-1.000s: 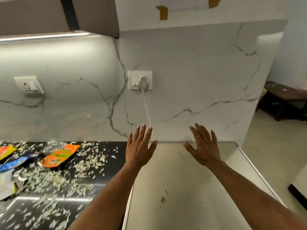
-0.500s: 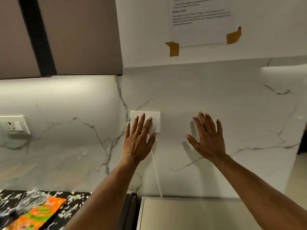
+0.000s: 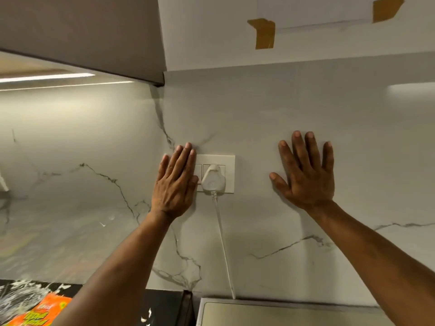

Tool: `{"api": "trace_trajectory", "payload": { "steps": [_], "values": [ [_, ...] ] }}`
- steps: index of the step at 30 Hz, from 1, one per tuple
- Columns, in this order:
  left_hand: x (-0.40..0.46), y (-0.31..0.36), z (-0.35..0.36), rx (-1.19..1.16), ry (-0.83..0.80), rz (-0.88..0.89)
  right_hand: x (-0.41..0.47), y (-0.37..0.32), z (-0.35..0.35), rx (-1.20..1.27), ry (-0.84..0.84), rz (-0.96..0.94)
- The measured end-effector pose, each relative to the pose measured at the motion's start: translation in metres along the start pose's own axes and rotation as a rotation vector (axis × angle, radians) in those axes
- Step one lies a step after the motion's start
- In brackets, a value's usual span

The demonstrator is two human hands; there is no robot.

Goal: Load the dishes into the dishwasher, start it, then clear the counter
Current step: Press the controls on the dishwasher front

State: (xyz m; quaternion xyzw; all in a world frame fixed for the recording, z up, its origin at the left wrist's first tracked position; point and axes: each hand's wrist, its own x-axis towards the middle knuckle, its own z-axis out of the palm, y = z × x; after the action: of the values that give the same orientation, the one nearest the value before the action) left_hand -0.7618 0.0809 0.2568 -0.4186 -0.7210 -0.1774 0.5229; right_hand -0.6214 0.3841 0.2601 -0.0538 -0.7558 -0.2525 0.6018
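Left hand raised flat against marble backsplash, fingers straight and together, covering left edge of white switch plate; thumb tip at the switch beside the plug, actual press not discernible. Grasping nothing. Right hand at 3 o'clock of plate, well apart from it, fingers spread and straight, palm toward wall, released, contact with wall unclear. White plug seated in socket on plate's right half, white cord running down toward 6 o'clock, ending behind grey appliance top at bottom edge, probably the dishwasher, door and dishes out of view. Black tabletop at 7 o'clock, strewn with pale shreds; orange snack packet at bottom-left corner. Grey upper cabinet at 11 o'clock with lit strip under it. Paper sheet taped to white wall at 1 o'clock, brown tape on corners.
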Motion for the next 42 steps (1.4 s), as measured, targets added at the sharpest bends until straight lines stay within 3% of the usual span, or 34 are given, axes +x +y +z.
{"api": "trace_trajectory", "payload": {
  "steps": [16, 23, 29, 42],
  "values": [
    [-0.002, 0.007, -0.002, -0.026, -0.064, -0.083, 0.001, 0.001, -0.009, 0.02, -0.04, 0.007],
    [-0.009, 0.022, -0.023, -0.001, -0.213, -0.169, 0.003, -0.01, -0.048, 0.097, -0.274, 0.084],
    [-0.035, 0.055, -0.05, -0.047, -0.218, -0.28, -0.025, -0.029, -0.095, 0.161, -0.516, 0.167],
    [-0.152, 0.134, -0.136, -0.118, -0.404, -0.283, -0.13, -0.075, -0.231, 0.254, -0.705, 0.245]
  ]
}}
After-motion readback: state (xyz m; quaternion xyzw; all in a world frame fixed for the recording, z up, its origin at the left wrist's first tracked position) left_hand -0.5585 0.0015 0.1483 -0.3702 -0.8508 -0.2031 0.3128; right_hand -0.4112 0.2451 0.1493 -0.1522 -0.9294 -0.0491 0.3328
